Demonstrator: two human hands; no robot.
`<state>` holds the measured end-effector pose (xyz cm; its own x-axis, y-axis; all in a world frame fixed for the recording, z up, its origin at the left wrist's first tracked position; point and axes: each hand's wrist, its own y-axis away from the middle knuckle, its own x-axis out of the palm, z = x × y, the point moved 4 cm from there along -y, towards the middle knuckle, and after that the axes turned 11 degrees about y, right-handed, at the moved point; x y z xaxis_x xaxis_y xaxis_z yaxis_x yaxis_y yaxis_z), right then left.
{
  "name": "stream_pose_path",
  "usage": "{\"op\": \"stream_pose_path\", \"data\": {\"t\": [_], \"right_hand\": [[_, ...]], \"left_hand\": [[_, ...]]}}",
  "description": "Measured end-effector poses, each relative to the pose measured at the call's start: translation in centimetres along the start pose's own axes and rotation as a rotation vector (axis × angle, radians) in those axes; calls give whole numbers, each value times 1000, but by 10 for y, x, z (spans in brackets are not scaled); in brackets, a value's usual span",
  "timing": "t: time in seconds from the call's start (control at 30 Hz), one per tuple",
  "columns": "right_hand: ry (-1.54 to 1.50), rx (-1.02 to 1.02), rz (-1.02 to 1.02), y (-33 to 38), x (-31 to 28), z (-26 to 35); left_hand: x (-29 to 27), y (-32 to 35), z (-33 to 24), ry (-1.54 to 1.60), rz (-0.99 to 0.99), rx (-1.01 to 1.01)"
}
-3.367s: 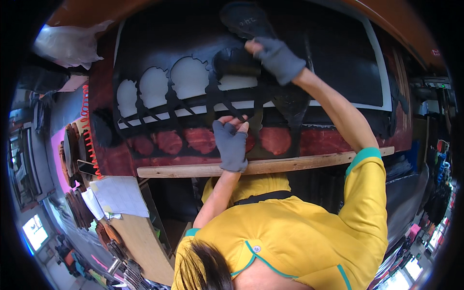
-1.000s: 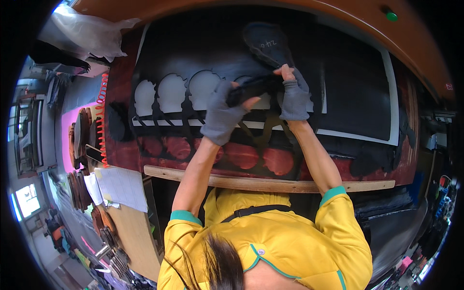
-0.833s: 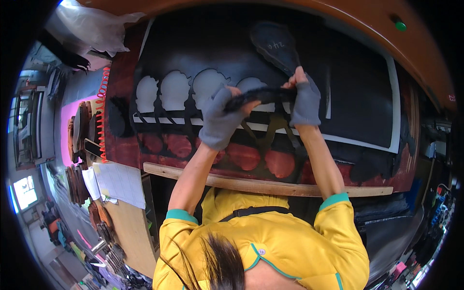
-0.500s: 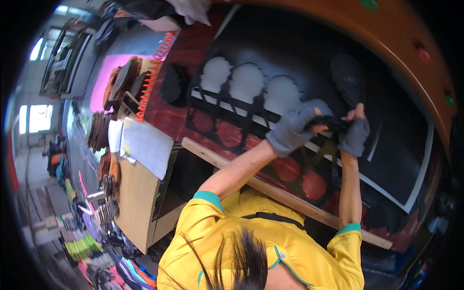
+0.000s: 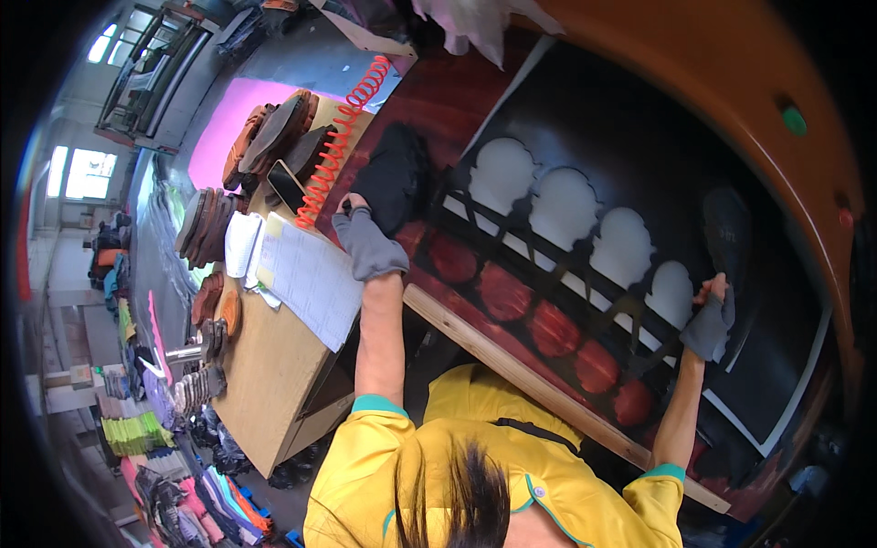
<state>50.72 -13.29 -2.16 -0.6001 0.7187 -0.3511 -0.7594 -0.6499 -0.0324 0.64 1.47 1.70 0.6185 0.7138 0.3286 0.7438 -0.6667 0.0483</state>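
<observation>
My left hand (image 5: 365, 245) is at the black pile (image 5: 395, 178) on the left; I can't tell its grip. My right hand (image 5: 712, 315) pinches the near end of the dark paddle (image 5: 727, 228) on the right

Yellow shirt (image 5: 585, 484), green cuffs (image 5: 381, 405); grey fingerless gloves (image 5: 373, 248).

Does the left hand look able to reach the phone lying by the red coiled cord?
Probably yes: the left hand, at the edge of the black pile, looks close to the phone. The red coiled cord appears between them, so it may need to reach around that.
</observation>
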Motion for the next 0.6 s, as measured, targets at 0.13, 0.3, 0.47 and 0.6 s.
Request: {"op": "stream_pose_path", "data": {"t": [0.13, 0.3, 0.47, 0.6], "right_hand": [[64, -9, -41, -5, -2, -3], [141, -1, -134, -6, -3, -4], [391, -264, -341, 8, -6, 22], [735, -212, -364, -2, -1, 44]], "left_hand": [[10, -50, 22, -166, 6, -52], [9, -52, 52, -262, 96, -137], [-1, -37, 22, -774, 240, 435], [-11, -10, 11, -722, 512, 545]]}}
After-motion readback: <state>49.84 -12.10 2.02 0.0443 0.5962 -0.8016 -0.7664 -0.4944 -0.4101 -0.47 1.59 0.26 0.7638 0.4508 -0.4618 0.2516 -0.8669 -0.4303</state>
